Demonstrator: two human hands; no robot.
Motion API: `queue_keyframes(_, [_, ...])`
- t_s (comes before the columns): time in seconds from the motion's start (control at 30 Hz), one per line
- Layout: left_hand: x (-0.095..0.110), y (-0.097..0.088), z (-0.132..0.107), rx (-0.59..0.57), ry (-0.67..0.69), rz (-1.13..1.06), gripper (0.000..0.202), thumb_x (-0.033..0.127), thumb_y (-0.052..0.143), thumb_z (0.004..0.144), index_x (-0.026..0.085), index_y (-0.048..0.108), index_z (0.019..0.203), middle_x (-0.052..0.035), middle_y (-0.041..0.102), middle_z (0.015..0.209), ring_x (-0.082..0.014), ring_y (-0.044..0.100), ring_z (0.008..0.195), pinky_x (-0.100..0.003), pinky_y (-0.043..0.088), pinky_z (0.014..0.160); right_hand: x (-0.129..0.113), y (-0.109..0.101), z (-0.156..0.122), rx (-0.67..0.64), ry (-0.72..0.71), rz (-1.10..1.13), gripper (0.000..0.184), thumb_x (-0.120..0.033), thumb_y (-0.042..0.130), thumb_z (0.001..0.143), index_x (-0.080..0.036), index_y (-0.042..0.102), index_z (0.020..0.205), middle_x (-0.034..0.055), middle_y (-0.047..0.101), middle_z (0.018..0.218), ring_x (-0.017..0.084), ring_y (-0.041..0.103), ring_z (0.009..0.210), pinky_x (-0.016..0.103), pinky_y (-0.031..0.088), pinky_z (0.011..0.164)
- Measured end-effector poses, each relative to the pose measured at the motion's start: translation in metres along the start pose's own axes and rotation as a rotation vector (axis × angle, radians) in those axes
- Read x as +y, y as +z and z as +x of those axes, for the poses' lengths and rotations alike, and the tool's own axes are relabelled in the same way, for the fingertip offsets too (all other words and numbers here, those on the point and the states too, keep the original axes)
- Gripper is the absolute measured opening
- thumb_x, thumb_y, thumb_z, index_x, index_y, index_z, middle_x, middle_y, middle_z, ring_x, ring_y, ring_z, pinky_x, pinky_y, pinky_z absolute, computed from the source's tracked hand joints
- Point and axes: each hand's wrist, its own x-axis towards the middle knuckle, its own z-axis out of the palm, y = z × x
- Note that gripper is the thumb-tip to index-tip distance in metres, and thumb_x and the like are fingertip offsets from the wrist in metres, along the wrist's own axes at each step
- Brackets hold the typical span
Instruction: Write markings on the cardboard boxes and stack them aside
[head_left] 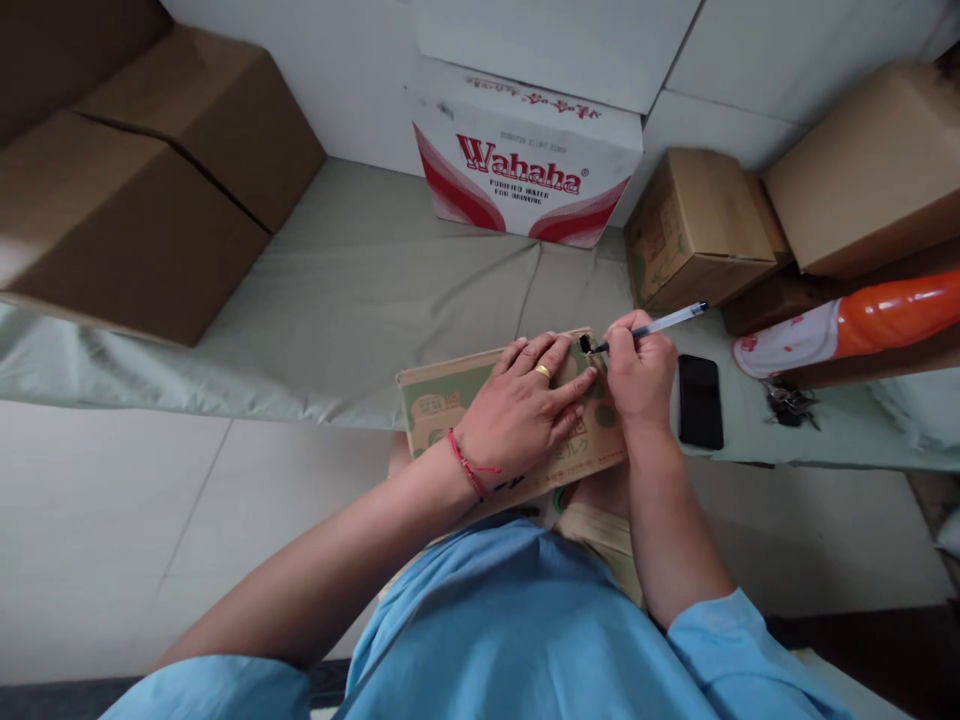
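A brown and green cardboard box point(450, 395) with printed lettering rests across my lap, its far side against the cloth-covered surface. My left hand point(529, 405) lies on top of it with the fingers spread, pressing on the cardboard. That hand wears a gold ring and a red string bracelet. My right hand point(639, 368) is closed around a pen point(671, 318), its tip pointing left and down at the box's far right corner. A small dark hole point(585, 344) shows in the cardboard there, right by the pen tip.
A black phone point(700, 402) and a bunch of keys point(791, 403) lie to the right. Behind stands a white and red Wahaha carton point(525, 170). Brown boxes point(701, 225) are stacked at right, near an orange-and-white bottle-shaped item point(862, 320). Larger cartons point(150, 180) fill the left.
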Motion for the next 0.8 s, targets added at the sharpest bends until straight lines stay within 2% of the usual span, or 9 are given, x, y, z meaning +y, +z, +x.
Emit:
queue_keyframes(0.1, [0.000, 0.000, 0.000, -0.003, 0.008, 0.006, 0.049, 0.041, 0.054, 0.110, 0.029, 0.062, 0.156, -0.0216, 0.046, 0.171, -0.0409, 0.041, 0.159, -0.065, 0.036, 0.127, 0.002, 0.000, 0.000, 0.008, -0.005, -0.005, 0.023, -0.023, 0.054, 0.091, -0.025, 0.053, 0.068, -0.0045, 0.053, 0.060, 0.015, 0.050, 0.061, 0.030, 0.038, 0.066])
queue_keyframes(0.37, [-0.001, 0.002, 0.000, 0.011, 0.004, -0.001, 0.048, 0.040, 0.056, 0.109, 0.030, 0.063, 0.155, -0.0181, 0.046, 0.171, -0.0385, 0.041, 0.159, -0.064, 0.035, 0.128, 0.004, 0.002, 0.002, 0.014, -0.026, -0.005, 0.021, -0.026, 0.054, 0.089, -0.024, 0.055, 0.068, -0.0049, 0.054, 0.060, 0.014, 0.050, 0.062, 0.029, 0.037, 0.066])
queue_keyframes(0.57, [-0.001, 0.002, 0.000, 0.026, 0.012, 0.004, 0.046, 0.041, 0.054, 0.110, 0.030, 0.065, 0.154, -0.0175, 0.048, 0.170, -0.0379, 0.043, 0.158, -0.063, 0.035, 0.127, 0.014, 0.004, 0.002, 0.096, -0.015, 0.025, 0.019, -0.030, 0.053, 0.095, -0.025, 0.056, 0.076, -0.0052, 0.053, 0.063, 0.015, 0.049, 0.061, 0.030, 0.038, 0.065])
queue_keyframes(0.8, [-0.001, 0.002, -0.001, 0.014, 0.011, 0.004, 0.047, 0.040, 0.055, 0.109, 0.029, 0.065, 0.154, -0.0199, 0.047, 0.170, -0.0396, 0.043, 0.159, -0.064, 0.036, 0.127, 0.016, 0.005, 0.003, 0.068, -0.026, 0.038, 0.018, -0.030, 0.054, 0.095, -0.025, 0.056, 0.078, -0.0050, 0.054, 0.065, 0.014, 0.050, 0.062, 0.029, 0.038, 0.065])
